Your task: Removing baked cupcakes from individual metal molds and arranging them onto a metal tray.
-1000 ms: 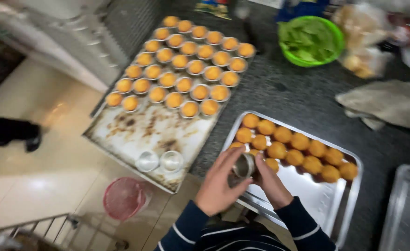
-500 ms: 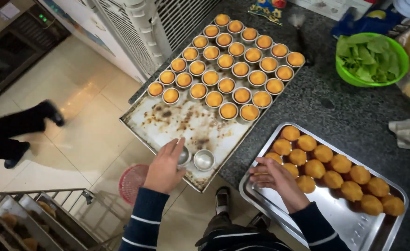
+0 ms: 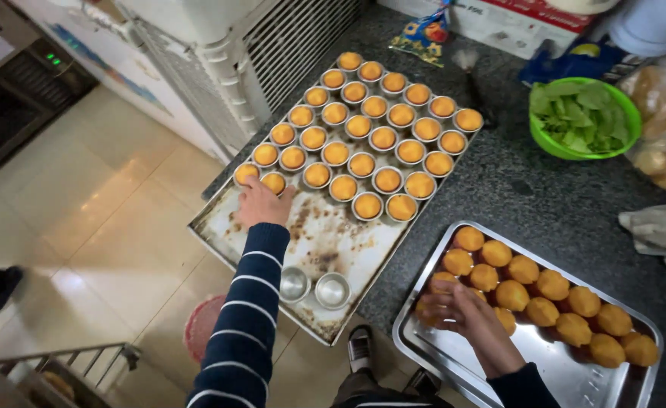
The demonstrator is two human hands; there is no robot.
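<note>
A stained baking tray (image 3: 314, 234) holds several small metal cups with golden cakes (image 3: 363, 125) in rows at its far end. My left hand (image 3: 260, 202) reaches over the tray and touches the nearest filled cup (image 3: 274, 182) at the row's left corner; whether it grips the cup I cannot tell. Two empty metal cups (image 3: 314, 287) stand at the tray's near end. My right hand (image 3: 461, 308) hovers, fingers spread, over the near-left cakes in a shiny steel tray (image 3: 454, 363), which holds several unmoulded golden cakes (image 3: 552, 302).
A green bowl of leaves (image 3: 584, 119) stands at the back right on the dark stone counter (image 3: 529, 189). Bags and a cloth (image 3: 662, 230) lie at the right. A white appliance (image 3: 227, 45) stands behind. A red basket (image 3: 201, 329) sits on the tiled floor.
My left hand has moved from the empty cups up to the nearest row of filled cups. My right hand stays over the steel tray's cakes. The view has shifted.
</note>
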